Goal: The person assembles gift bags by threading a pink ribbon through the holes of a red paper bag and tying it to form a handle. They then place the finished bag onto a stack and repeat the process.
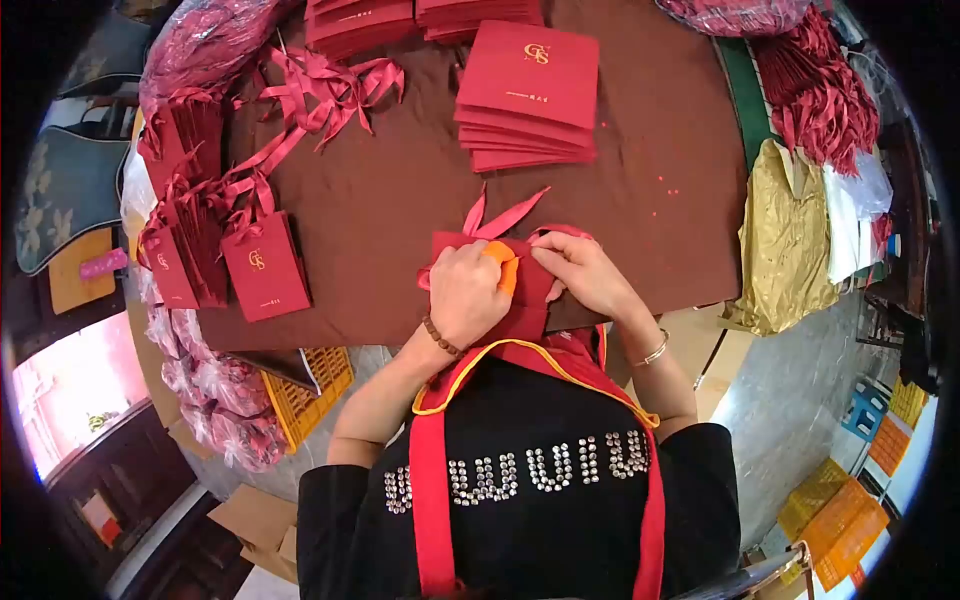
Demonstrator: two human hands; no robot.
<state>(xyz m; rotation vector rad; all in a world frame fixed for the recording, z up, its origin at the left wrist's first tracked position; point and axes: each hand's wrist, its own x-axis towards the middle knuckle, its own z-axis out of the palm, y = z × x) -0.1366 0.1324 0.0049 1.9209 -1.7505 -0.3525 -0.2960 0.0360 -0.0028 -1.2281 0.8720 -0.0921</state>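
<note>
In front of my apron, a red paper gift bag (522, 322) lies at the table's near edge, partly hidden by my hands. My left hand (465, 290) is closed over the bag, its fingers curled round a bright orange object (503, 265) whose kind I cannot make out. At the bag's upper right, my right hand (585, 270) pinches a red ribbon (545, 238) between thumb and fingers. Loose ribbon ends (510, 212) stick out beyond both hands. Farther up the table is a stack of flat red bags (530, 90) with gold lettering.
More flat bags (360, 30) are stacked at the far edge. At left, finished-looking bags (265, 265) with ribbon handles stand by a ribbon tangle (325, 90). On the right are bundled red bags (815, 100) and a gold sack (785, 240). A yellow crate (310, 395) sits below left.
</note>
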